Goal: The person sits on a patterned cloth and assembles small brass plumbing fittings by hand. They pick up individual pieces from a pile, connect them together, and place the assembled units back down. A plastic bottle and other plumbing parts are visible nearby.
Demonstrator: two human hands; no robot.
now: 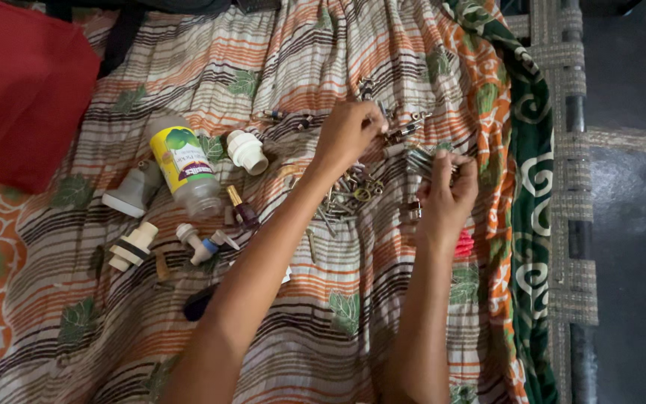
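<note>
My left hand (347, 135) reaches over a heap of small metal screws and bolts (353, 191) on a striped, leaf-printed cloth (278, 67). Its fingers are pinched together at a small metal piece near the scattered screws (405, 131). My right hand (448, 191) is curled beside the heap and holds a bundle of long screws (422, 159) between its fingers. Both forearms stretch up from the lower edge of the view.
Left of the heap lie a clear bottle with a yellow label (185, 168), a white threaded cap (247, 152), white plastic pipe fittings (132, 247), a small dark vial (242, 209) and a grey fitting (132, 191). A red cloth (20, 90) lies top left. The woven bed edge (570, 224) runs down the right.
</note>
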